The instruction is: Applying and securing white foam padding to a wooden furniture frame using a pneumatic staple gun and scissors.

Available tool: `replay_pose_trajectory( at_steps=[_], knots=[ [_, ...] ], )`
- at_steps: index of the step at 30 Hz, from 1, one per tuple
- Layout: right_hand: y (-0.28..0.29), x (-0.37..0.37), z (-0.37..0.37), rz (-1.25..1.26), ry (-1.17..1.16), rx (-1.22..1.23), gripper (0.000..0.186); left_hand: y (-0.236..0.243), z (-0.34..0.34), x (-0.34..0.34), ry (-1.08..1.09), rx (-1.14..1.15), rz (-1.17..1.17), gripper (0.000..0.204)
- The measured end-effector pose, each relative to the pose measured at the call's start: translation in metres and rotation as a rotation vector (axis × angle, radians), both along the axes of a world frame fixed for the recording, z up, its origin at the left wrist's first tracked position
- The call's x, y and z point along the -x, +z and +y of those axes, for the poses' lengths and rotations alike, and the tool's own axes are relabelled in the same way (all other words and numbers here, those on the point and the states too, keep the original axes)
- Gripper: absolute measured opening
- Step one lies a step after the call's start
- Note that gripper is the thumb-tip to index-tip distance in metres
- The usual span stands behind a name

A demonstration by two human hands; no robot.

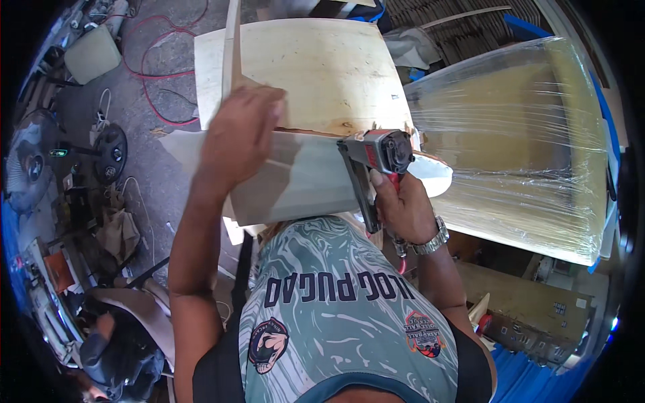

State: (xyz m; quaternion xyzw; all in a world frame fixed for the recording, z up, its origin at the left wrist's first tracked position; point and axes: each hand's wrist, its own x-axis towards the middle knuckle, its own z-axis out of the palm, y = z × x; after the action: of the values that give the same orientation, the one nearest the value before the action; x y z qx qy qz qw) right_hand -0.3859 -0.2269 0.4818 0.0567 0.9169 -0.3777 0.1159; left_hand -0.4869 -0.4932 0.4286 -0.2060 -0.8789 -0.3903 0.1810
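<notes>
My right hand (410,208) is wrapped around the handle of a grey and red air staple gun (383,149), with an air fitting and red hose below the grip. The gun's nose is at the near edge of a pale plywood panel (316,67). A light grey sheet (302,178) runs along that edge and slopes toward my body. Smeared by motion, my left hand (245,131) is over the sheet's left part, close to an upright wooden strip (231,54). Whether its fingers grip anything cannot be made out.
At the right lies a large padded panel (510,134) in clear plastic wrap. A red hose (144,80) coils on the concrete floor at the left. Beyond it stand a fan (33,164) and a pale stool (93,54). A person (124,349) is at the lower left.
</notes>
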Motion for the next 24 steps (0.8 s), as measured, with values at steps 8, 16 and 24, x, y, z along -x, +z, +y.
replay_pose_trajectory(
  at_steps=[8,16,24],
  knots=[
    [0.000,0.002,-0.003,-0.078,-0.005,0.138,0.038,-0.029,-0.025,-0.011,0.079,0.319,-0.088,0.049],
    [0.008,0.010,-0.021,-0.143,-0.011,0.234,0.039,-0.039,-0.018,-0.009,0.128,0.162,-0.155,0.039],
    [0.011,0.020,-0.034,-0.110,0.090,0.057,0.043,-0.044,-0.018,-0.008,0.136,0.087,-0.068,0.023]
  ],
)
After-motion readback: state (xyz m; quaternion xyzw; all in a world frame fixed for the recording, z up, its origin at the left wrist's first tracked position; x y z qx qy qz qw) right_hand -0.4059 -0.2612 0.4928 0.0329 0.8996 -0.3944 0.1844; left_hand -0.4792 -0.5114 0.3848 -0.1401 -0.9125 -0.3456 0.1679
